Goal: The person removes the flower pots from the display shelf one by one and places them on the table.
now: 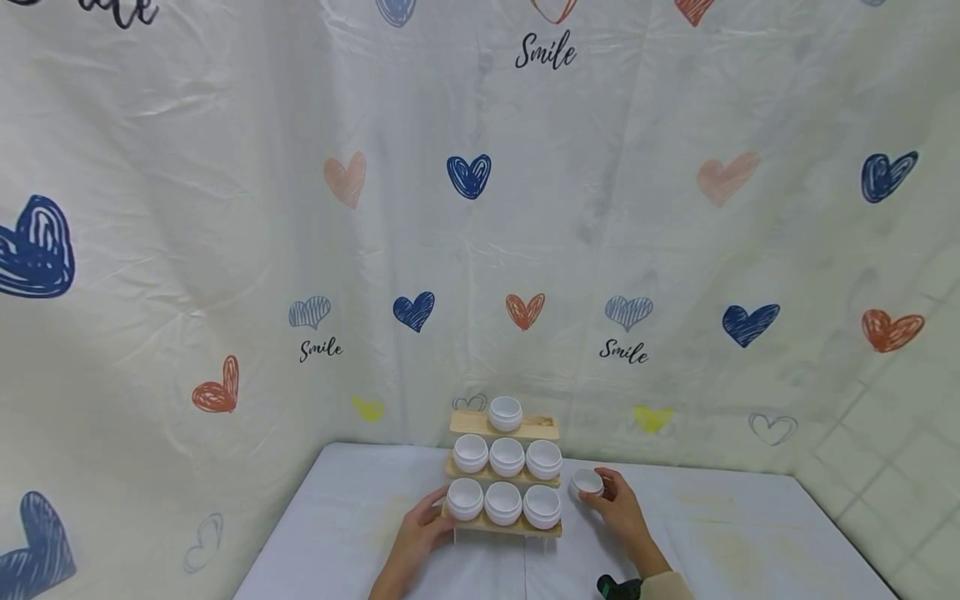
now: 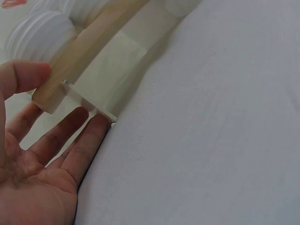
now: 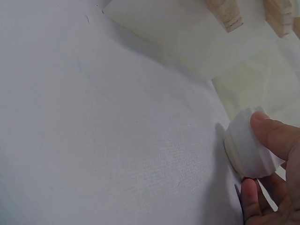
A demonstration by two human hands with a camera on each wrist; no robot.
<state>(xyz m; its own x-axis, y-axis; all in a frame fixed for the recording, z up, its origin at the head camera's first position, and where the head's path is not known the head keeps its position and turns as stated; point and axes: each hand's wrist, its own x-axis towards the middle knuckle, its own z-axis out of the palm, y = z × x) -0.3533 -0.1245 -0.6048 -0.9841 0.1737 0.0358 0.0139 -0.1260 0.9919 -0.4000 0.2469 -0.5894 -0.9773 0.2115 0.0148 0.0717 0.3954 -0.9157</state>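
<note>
A three-tier display stand with wooden shelves (image 1: 487, 527) and clear supports stands at the back of the table. Round white bowls (image 1: 503, 502) fill its lower two shelves three to a row, and one bowl (image 1: 506, 413) sits on the top shelf. My left hand (image 1: 422, 532) grips the left end of the bottom shelf, thumb on the wood (image 2: 61, 77) and fingers beside the clear support (image 2: 89, 103). To the right of the stand, my right hand (image 1: 622, 510) holds another white bowl (image 3: 251, 143) between thumb and fingers, low over the tablecloth.
White cloth (image 1: 720, 533) covers the table. Close behind it hangs a pale curtain (image 1: 555, 233) printed with hearts and "Smile". A dark strap-like object (image 1: 618, 587) is at the right wrist, by a beige sleeve (image 1: 667, 586).
</note>
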